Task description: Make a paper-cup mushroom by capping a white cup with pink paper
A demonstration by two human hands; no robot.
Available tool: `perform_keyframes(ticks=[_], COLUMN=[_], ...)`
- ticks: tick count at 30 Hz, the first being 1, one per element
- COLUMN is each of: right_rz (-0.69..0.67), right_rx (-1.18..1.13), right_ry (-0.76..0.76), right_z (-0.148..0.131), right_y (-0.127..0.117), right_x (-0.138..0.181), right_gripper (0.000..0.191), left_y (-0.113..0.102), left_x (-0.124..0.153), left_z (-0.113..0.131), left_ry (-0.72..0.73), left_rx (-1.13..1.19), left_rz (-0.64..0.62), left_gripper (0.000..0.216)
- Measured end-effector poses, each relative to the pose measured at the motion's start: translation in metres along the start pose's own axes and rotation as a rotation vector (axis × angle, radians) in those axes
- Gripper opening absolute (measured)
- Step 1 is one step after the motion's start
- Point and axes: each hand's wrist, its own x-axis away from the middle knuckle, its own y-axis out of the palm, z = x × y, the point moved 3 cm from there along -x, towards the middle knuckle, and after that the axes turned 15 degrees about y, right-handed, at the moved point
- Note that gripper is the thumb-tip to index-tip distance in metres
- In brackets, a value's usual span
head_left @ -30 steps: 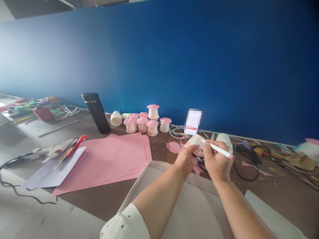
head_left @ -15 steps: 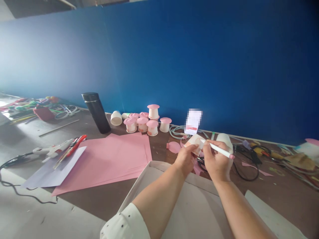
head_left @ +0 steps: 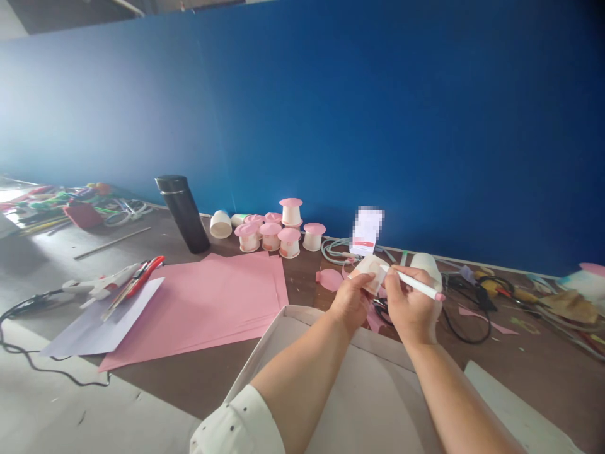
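Note:
My left hand [head_left: 352, 302] is closed round a white paper cup [head_left: 371, 268] with faint pinkish marks, holding it tilted on its side. In my right hand [head_left: 413, 309] is a white marker pen [head_left: 418, 284] with a pink end, slanting down to the right; its tip end meets or nearly meets the cup's side. Just behind the right hand stands another white paper cup [head_left: 426, 266]. A pink paper piece with a rounded shape [head_left: 329, 279] lies left of the held cup.
Several paper cups with pink round tops [head_left: 289, 243] cluster by the blue partition [head_left: 302, 113]. Leftward are a black flask [head_left: 183, 214], pink paper sheets [head_left: 212, 302], a glue gun [head_left: 101, 284] and a red-handled tool [head_left: 146, 274]. A shallow white box [head_left: 350, 391] lies under my forearms; cables [head_left: 466, 334] are right.
The two hands, the cup and the pen stay in nearly the same place, with only a very slight shift of the cup. Nothing else has visibly moved.

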Motion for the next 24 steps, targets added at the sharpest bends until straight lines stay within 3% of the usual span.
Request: perform_keyframes(ticks=[24], right_rz=[-0.028], right_rx=[-0.014], right_ry=[0.04], right_z=[0.0053], right_y=[0.0026], right_x=[0.0012], right_gripper=[0.02], left_y=[-0.0024], left_x=[-0.0003], left_z=[-0.0003], left_ry=[-0.044], left_rx=[0.082], left_rz=[0.058], left_gripper=[0.022])
